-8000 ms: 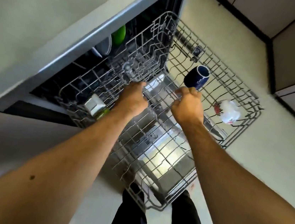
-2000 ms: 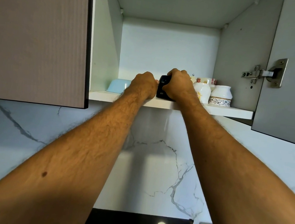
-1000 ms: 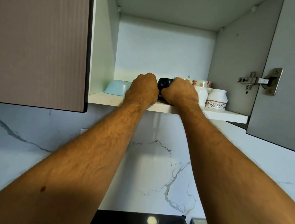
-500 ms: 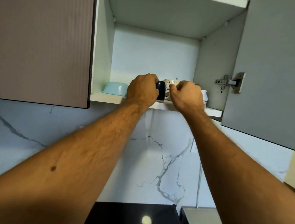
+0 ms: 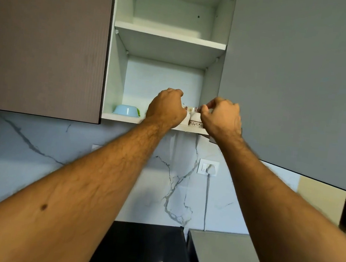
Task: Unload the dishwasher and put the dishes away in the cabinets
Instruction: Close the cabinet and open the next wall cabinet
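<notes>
The open wall cabinet's lower shelf carries a light blue bowl at the left and white patterned cups at the right. My left hand is a fist at the shelf's front edge, between the bowl and the cups. It hides the spot where the dark blue mug stood, and the mug is out of sight. My right hand hovers at shelf height in front of the cups, by the door's edge. Its fingers are curled, thumb against forefinger, with nothing seen in them.
The grey cabinet door hangs open at the right and covers that side of the cabinet. An upper shelf shows nothing on it. Below are a marble backsplash, a wall socket with a plug and a black countertop.
My right hand has let go of the dark mug and drawn back to the right. My left fist now covers the mug. The view has tilted up and the upper shelf shows.
</notes>
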